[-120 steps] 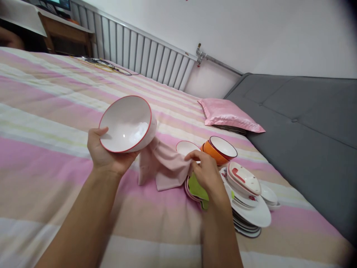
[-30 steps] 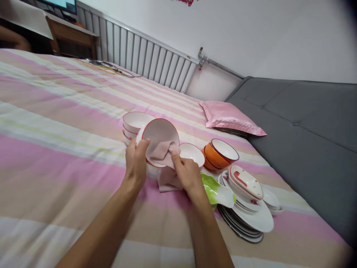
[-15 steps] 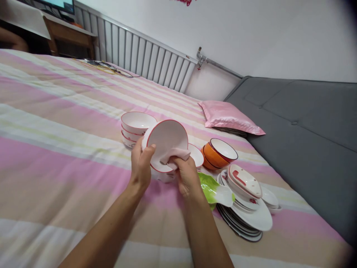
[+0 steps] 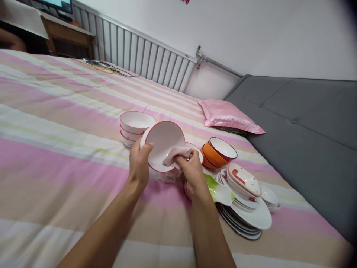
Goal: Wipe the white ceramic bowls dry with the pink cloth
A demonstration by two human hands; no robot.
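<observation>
A white bowl with a red rim (image 4: 164, 139) is tilted towards me, gripped at its left side by my left hand (image 4: 139, 162), thumb over the rim. My right hand (image 4: 192, 169) pinches a pale pink cloth (image 4: 178, 153) that lies over the lower right rim and reaches inside the bowl. Just behind and to the left stands a stack of similar red-rimmed bowls (image 4: 137, 121). Another red-rimmed white dish (image 4: 196, 150) is partly hidden behind the cloth and my right hand. Right of my right wrist is a green and white leaf-shaped dish (image 4: 220, 191).
Orange bowls (image 4: 216, 156) are stacked to the right. Nearer, plates (image 4: 262, 214) are piled up with an oval patterned dish (image 4: 244, 178) on top. A pink pillow (image 4: 228, 115) lies by the grey headboard (image 4: 301, 123). Cables (image 4: 108, 67) lie at the bed's far edge, near a radiator (image 4: 139, 48).
My right hand has moved right and slightly up with the cloth along the bowl's lower right rim. The bowl in my left hand has shifted slightly left.
</observation>
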